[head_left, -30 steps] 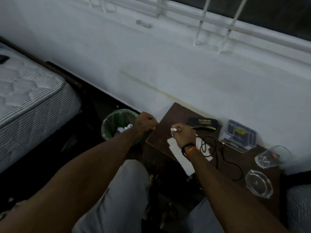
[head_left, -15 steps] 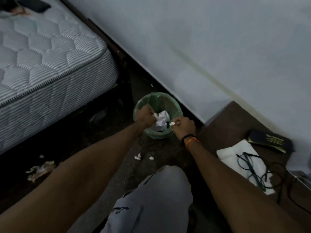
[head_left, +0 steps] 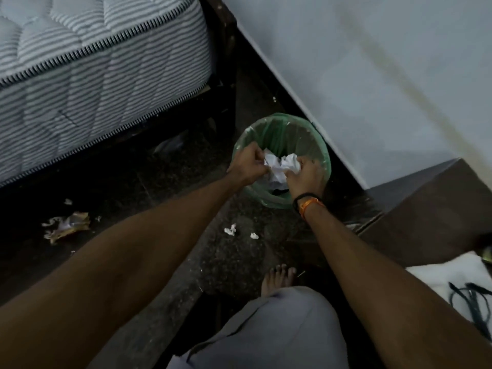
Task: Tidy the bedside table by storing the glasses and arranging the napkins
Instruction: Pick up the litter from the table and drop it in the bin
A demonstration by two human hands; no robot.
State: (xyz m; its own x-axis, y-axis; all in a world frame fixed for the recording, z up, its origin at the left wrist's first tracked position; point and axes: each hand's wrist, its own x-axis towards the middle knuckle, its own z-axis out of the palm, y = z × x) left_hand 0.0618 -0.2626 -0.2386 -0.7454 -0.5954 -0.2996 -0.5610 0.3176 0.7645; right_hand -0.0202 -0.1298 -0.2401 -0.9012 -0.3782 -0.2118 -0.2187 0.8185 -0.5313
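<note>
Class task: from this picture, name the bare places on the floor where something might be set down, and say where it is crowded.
Free: dark floor between the bed frame and the left forearm. Crowded: the green bin, filled by both hands and crumpled napkins; white scraps just below it; torn paper far left.

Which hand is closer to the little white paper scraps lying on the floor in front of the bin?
Left. The left hand hangs over the bin's near-left rim, above the floor scraps. The right hand is farther to their right, also over the bin.

Both hands (head_left: 277, 170) gripping crumpled napkins (head_left: 282, 165), over green bin (head_left: 323, 151)
</note>
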